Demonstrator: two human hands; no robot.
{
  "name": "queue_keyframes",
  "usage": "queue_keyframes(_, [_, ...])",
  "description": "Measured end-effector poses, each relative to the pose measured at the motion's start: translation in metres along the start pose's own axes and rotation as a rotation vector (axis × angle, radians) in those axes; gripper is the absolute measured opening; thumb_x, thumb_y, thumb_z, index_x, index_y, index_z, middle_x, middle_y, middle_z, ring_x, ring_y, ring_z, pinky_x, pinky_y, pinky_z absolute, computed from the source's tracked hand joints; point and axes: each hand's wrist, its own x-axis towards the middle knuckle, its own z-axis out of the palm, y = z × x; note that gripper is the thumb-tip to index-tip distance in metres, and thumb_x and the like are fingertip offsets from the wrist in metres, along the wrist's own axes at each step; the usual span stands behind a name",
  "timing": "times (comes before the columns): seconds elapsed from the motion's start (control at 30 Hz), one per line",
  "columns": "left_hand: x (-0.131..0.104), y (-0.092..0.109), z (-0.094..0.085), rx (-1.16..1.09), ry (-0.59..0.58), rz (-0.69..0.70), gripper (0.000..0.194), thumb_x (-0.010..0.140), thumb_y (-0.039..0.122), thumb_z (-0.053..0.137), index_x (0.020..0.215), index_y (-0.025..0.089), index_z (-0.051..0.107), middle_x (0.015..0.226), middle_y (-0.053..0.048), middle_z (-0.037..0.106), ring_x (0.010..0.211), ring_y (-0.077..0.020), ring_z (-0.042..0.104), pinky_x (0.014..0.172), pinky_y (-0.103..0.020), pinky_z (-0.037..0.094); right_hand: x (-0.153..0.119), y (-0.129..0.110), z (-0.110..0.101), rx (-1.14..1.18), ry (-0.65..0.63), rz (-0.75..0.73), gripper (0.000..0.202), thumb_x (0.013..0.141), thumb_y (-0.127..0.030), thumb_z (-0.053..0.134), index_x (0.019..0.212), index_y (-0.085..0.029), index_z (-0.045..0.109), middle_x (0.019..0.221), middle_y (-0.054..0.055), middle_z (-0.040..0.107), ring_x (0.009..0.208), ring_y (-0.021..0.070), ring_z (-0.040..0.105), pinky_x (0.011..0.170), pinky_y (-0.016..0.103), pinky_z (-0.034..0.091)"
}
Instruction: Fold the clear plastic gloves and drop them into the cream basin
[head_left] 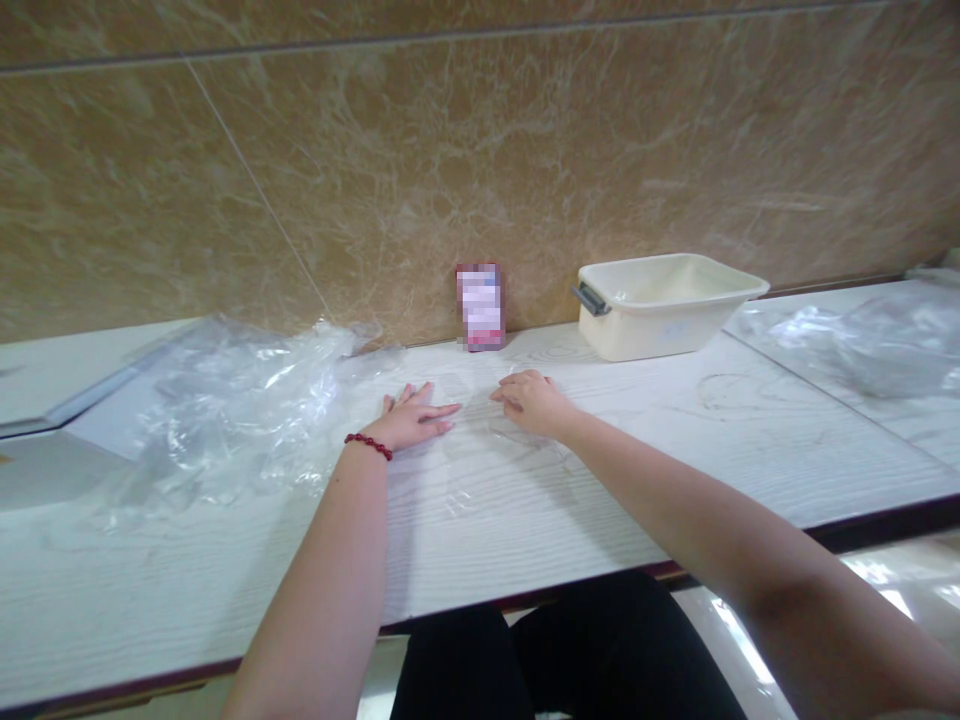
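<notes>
A thin clear plastic bag point(459, 500) lies flat on the white wood-grain table point(480, 560), its outline hard to make out. On its left side rests my left hand point(409, 422), palm down with fingers spread, a red bead bracelet at the wrist. My right hand point(531, 402) touches the plastic on the other side, its fingers slightly bent and a little apart, with nothing visibly gripped. Left of my left hand is a crumpled heap of clear plastic bags point(255, 400).
A cream tub point(652, 335) with a grey handle stands at the back right. Against the marble wall leans a blurred red-and-white card or box point(481, 308). More clear plastic point(885, 340) lies far right. A pale open box or folder point(52, 460) is at far left.
</notes>
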Motion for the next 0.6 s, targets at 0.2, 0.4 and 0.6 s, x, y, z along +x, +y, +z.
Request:
queue_keyframes(0.2, [0.0009,-0.0016,0.0005,0.008,0.003,-0.003,0.057,0.065,0.068,0.030,0.115,0.041,0.040,0.138,0.001,0.009,0.123,-0.0346,0.000,0.091,-0.057,0.001,0.0016,-0.0021,0.0036,-0.051,-0.029,0.021,0.028,0.078,-0.042,0.036,0.095,-0.036,0.058,0.119,-0.002,0.042,0.108,0.0226,0.028,0.081,0.039,0.027])
queue_keyframes(0.4, [0.0021,-0.0074,0.0016,0.018,-0.010,0.019,0.060,0.063,0.068,0.033,0.116,0.040,0.039,0.138,0.000,0.008,0.122,-0.0349,0.000,0.091,-0.056,0.002,0.0017,0.0025,0.0037,-0.025,-0.065,0.087,0.028,0.076,-0.027,0.039,0.094,-0.037,0.058,0.118,-0.002,0.042,0.109,0.0220,0.029,0.081,0.040,0.027])
queue_keyframes(0.6, [0.0014,-0.0070,-0.0002,-0.052,0.123,0.042,0.056,0.074,0.059,0.023,0.124,0.034,0.028,0.135,-0.003,0.021,0.123,-0.0271,0.012,0.094,-0.052,0.009,0.0057,0.0066,-0.0038,0.035,0.053,0.009,0.029,0.074,-0.023,0.043,0.098,-0.031,0.057,0.113,0.002,0.045,0.106,0.0197,0.034,0.082,0.037,0.028])
